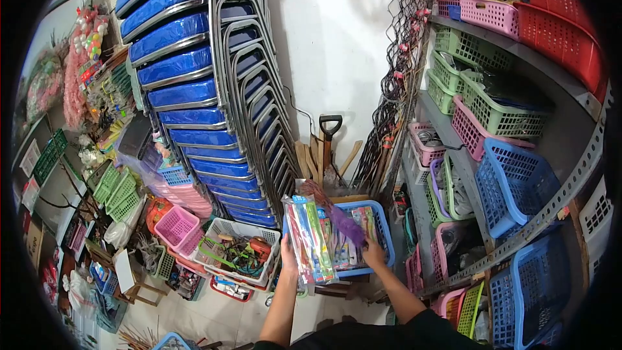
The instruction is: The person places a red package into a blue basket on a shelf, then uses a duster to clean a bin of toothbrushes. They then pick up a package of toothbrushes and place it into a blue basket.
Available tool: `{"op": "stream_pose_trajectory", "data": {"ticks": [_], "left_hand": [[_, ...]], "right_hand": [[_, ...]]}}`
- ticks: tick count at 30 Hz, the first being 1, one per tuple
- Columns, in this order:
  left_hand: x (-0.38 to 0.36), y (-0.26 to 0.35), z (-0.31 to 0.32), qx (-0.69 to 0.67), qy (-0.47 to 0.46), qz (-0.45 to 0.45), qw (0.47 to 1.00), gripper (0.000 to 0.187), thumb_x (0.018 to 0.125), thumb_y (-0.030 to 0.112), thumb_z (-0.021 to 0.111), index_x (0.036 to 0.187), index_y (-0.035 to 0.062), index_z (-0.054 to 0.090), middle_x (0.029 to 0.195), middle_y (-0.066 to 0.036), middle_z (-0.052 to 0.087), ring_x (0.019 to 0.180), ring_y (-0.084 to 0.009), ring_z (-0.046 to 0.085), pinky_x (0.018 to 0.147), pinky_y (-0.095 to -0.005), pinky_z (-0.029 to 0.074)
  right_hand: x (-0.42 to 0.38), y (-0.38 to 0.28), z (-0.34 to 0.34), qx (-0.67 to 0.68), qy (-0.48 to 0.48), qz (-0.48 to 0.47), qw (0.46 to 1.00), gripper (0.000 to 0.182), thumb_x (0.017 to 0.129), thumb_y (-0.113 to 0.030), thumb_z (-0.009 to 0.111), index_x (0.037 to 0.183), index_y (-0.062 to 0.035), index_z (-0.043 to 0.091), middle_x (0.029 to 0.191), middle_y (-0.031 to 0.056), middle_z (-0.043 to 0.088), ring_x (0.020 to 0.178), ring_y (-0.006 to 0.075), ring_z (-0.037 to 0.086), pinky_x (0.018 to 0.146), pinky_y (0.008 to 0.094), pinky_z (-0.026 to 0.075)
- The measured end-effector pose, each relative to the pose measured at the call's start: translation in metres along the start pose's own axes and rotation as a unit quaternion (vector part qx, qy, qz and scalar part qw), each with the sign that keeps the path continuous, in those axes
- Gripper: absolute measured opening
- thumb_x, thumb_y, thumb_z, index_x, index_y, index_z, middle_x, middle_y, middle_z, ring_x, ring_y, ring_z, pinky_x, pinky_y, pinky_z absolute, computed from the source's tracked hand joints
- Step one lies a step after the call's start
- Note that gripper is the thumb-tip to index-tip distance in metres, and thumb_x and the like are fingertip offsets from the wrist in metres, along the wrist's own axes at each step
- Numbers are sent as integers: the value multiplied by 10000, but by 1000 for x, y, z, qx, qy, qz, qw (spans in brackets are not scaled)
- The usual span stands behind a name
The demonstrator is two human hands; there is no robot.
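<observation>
My left hand (289, 260) grips the left edge of a clear plastic pack of toothbrushes (312, 240), colourful and held upright. My right hand (374, 256) is closed on the lower end of a purple, shaggy duster (346, 225), which slants up and left to a brownish end behind the top of the pack. Below both hands sits a blue basket (383, 220) filled with more packaged toothbrushes (365, 223). The toothbrush pack overlaps the basket's left part in this view.
Blue chairs (188, 68) form a tall stack ahead on the left. A white basket (223, 228) of tools and cords stands left of my hands. On the right, metal shelves (447, 113) carry plastic baskets. A black-handled tool (330, 127) leans on the back wall.
</observation>
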State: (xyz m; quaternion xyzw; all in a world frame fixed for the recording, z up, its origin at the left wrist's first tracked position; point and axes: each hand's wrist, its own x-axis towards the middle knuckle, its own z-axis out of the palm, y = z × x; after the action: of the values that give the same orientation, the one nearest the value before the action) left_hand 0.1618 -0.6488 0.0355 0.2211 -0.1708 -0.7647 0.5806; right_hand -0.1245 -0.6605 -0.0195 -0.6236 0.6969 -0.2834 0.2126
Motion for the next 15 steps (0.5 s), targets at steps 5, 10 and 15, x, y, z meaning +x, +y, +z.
{"op": "stream_pose_trajectory", "data": {"ticks": [5, 10, 15], "left_hand": [[-5, 13, 37, -17, 67, 54, 996, 583, 894, 534, 423, 1235, 70, 509, 1094, -66, 610, 946, -187, 594, 802, -306, 482], [10, 25, 7, 13, 59, 119, 991, 520, 903, 510, 455, 1174, 74, 539, 1083, -54, 600, 943, -197, 589, 788, -316, 490], [23, 25, -55, 46, -53, 94, 993, 467, 904, 463, 482, 1141, 68, 560, 1025, -55, 622, 893, -191, 602, 780, -323, 497]], "right_hand": [[-6, -23, -53, 5, 171, -64, 983, 331, 773, -60, 590, 1102, -35, 609, 858, 198, 651, 796, 399, 620, 687, 426, 489], [-15, 1, -91, 85, 53, -267, 959, 284, 719, -44, 568, 998, 7, 576, 872, 198, 597, 838, 405, 571, 714, 459, 451], [-37, -16, -123, -64, -27, -363, 929, 208, 729, -19, 558, 937, -10, 564, 862, 148, 547, 892, 342, 539, 755, 437, 394]]}}
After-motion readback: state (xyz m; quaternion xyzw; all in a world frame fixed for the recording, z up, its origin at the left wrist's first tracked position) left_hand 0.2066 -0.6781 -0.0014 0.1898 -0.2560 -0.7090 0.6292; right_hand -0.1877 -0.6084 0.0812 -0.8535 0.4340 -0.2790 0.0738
